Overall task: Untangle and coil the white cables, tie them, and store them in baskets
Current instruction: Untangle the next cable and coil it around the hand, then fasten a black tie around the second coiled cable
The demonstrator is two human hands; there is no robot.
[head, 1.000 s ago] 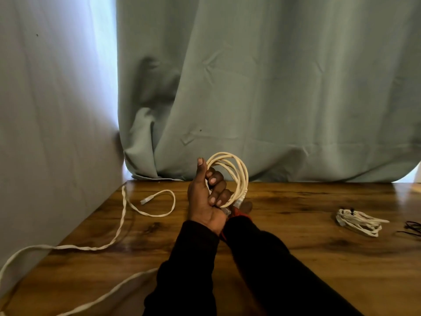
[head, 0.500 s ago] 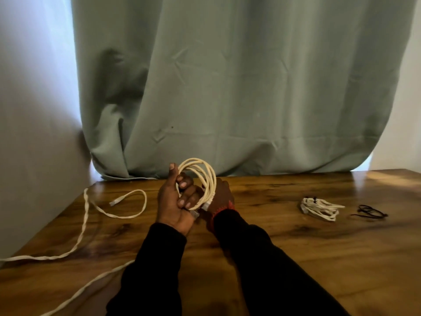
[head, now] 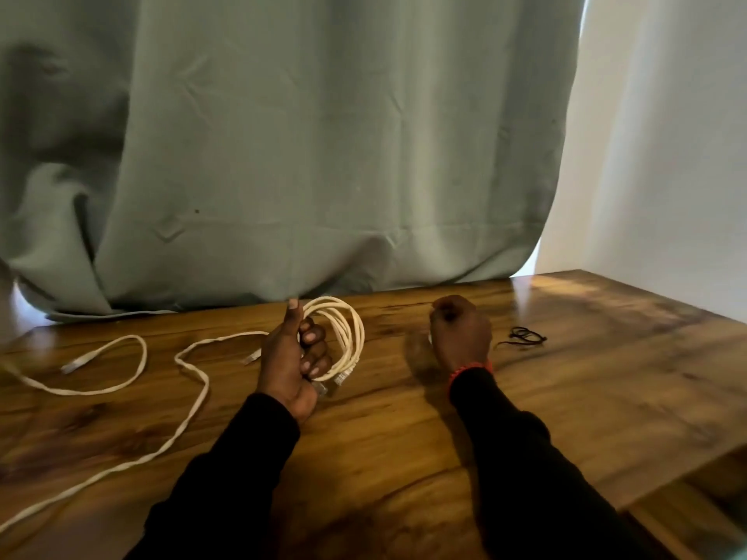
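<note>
loose cable [head: 190, 381] sprawls left, bare table [head: 606, 377] seemingly right

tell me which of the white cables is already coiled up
The white cable gripped in the left hand is wound into a round coil. The other white flat cable lies loose and snaking across the wooden table.
</note>
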